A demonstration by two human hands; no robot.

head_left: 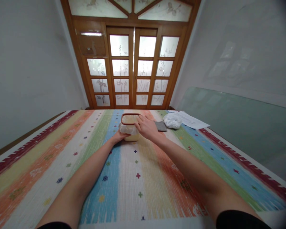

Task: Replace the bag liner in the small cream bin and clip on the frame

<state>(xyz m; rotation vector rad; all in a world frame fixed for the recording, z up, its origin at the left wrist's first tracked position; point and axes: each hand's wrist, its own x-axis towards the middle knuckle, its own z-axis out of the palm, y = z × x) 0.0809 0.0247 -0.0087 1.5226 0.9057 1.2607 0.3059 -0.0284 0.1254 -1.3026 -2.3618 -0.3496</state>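
Note:
A small cream-coloured bin [133, 138] stands on the striped tablecloth in front of me. Thin whitish plastic bag film [128, 129] hangs over its upper edge, and a reddish-brown rectangular rim ring [127, 123] sits on top of the film. My left hand [119, 136] is closed around the bin's lower left side, its fingers partly hidden beneath the film. At the right side, my right hand [147, 126] has its fingers bent over the rim ring, touching it and the film. Whether the ring is fully seated I cannot tell.
Right of the bin lie a grey folded cloth [160, 126], a crumpled white plastic bag [173, 121] and a printed sheet of paper [193, 121]. The striped tablecloth [131, 190] covers the table. A greenish glass panel [240, 121] leans along the right wall; wooden glazed doors [133, 79] stand behind.

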